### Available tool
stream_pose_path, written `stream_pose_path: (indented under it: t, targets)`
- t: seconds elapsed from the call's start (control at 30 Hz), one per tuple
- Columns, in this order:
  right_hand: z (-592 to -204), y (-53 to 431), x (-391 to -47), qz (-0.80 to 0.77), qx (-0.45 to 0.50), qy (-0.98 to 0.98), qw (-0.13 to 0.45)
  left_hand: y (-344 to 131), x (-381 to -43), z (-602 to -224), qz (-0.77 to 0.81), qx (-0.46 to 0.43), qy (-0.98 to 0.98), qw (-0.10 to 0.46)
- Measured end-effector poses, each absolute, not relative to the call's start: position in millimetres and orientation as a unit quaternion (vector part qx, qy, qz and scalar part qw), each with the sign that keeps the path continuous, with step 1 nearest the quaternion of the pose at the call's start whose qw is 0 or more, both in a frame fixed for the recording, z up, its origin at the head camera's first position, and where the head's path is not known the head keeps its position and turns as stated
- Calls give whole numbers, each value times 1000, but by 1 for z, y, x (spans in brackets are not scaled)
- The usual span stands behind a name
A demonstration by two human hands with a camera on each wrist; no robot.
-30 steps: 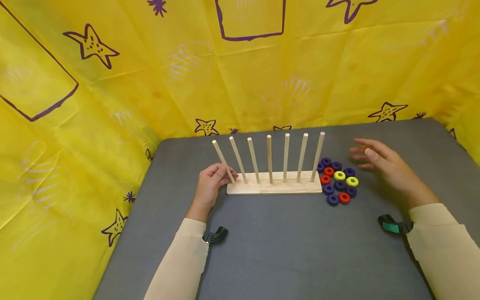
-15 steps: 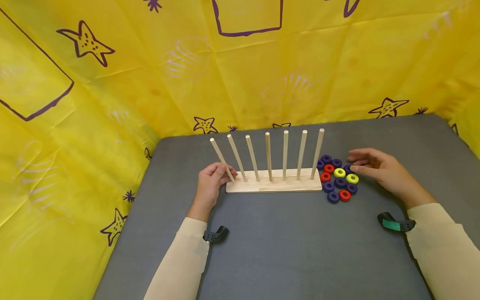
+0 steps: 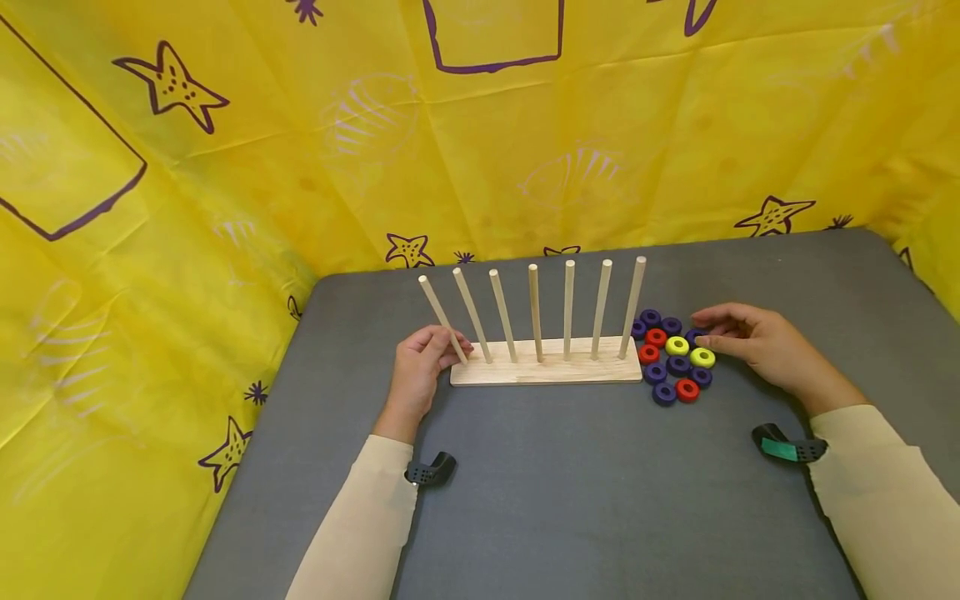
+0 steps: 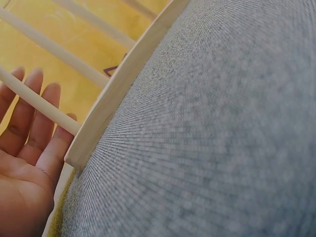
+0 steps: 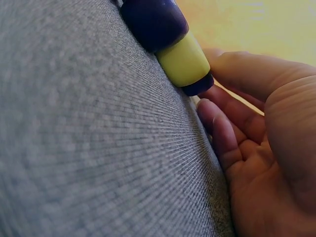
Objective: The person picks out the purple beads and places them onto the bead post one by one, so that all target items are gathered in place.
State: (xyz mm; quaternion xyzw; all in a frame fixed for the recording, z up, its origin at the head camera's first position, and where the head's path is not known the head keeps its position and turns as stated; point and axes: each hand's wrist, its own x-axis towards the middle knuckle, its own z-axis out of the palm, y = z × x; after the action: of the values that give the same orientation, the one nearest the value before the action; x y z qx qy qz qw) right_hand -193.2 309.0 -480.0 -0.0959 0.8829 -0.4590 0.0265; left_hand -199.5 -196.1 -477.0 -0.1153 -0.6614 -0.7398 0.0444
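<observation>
A pale wooden peg rack [image 3: 546, 373] stands on the grey table, with a row of several bare upright pegs. My left hand [image 3: 422, 367] is at its left end, thumb and fingers around the leftmost peg [image 4: 44, 103] low down; in the left wrist view the other fingers extend behind it. Right of the rack, several dark blue, red and yellow rings lie flat in a cluster. My right hand [image 3: 765, 350] pinches a dark blue ring [image 3: 694, 337] at the cluster's right edge, thumb in front, mostly hiding it. A yellow ring [image 5: 185, 61] overlaps that ring in the right wrist view.
Close to the rack's right end lie the red ring [image 3: 648, 354] and other rings. A yellow cloth [image 3: 480, 158] with purple drawings hangs behind the table [image 3: 555, 500] and along its left side. Each wrist wears a black band [image 3: 431, 471].
My right hand has come down and left onto the dark blue ring, its thumb and fingers closing about it. The left hand stays at the leftmost peg. The view has shifted slightly.
</observation>
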Motion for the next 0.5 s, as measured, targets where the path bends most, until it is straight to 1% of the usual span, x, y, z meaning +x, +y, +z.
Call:
stream_pose_path:
  t: [0.5]
  targets:
    - [-477,307,-193,-431,-104,896,15,-195,-198,-475,-740,-109,-662,40]
